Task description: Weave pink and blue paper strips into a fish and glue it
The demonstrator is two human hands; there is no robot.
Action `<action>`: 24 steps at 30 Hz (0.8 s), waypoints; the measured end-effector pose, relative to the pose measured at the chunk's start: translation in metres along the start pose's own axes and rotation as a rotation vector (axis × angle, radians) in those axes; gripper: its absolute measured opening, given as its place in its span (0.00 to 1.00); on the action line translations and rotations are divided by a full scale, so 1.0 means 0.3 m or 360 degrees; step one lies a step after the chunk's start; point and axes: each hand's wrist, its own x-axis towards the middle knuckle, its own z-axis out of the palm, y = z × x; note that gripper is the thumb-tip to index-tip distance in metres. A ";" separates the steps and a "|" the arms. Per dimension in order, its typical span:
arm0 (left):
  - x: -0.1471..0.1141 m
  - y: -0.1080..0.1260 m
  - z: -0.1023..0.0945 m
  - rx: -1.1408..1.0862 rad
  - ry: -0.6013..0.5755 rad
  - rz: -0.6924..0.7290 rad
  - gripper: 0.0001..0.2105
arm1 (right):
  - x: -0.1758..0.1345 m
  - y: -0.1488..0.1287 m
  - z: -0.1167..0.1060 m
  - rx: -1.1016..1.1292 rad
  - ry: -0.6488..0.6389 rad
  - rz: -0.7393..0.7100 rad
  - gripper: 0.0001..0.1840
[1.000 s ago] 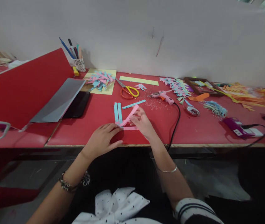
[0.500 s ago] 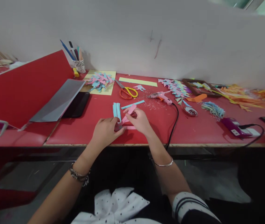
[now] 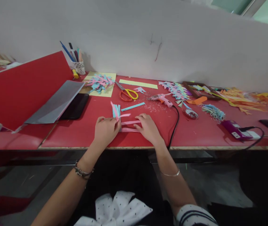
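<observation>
My left hand (image 3: 106, 129) is closed on a folded pink paper strip (image 3: 115, 110), whose ends stick up and to the right above the fingers. Two more pink strips (image 3: 130, 130) run side by side between my hands, near the table edge. On their right ends lies my right hand (image 3: 146, 127), its thumb and index finger pinching the upper one. Just behind my left hand rest light blue strips (image 3: 116, 110), partly covered. A single blue strip (image 3: 133, 106) lies slanted beyond them.
Scissors (image 3: 128, 94) and a pink glue gun (image 3: 161, 99) with a black cord lie behind my hands. A heap of cut paper pieces (image 3: 99, 82) sits on yellow paper at back left. A black tablet (image 3: 76, 106) lies left; a purple power socket (image 3: 236, 129) stands right.
My right hand has left the upper pink strip and moved right and slightly down onto the strips on the table. My left hand keeps the folded pink strip, now pointing upward.
</observation>
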 end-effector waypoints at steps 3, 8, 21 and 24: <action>0.000 -0.002 0.004 -0.0018 0.0008 -0.0002 0.19 | -0.009 0.009 0.008 -0.0043 -0.0027 -0.0035 0.10; 0.002 -0.007 0.005 -0.0093 -0.0031 -0.0004 0.20 | 0.013 0.007 -0.016 -0.0112 -0.0091 -0.0111 0.08; 0.003 -0.008 0.021 -0.0134 0.0010 0.0011 0.17 | 0.091 0.030 -0.083 -0.0358 -0.0307 -0.0534 0.04; 0.007 -0.006 0.017 -0.0133 0.0002 0.0060 0.15 | 0.109 0.043 -0.088 -0.0073 -0.0376 -0.0562 0.07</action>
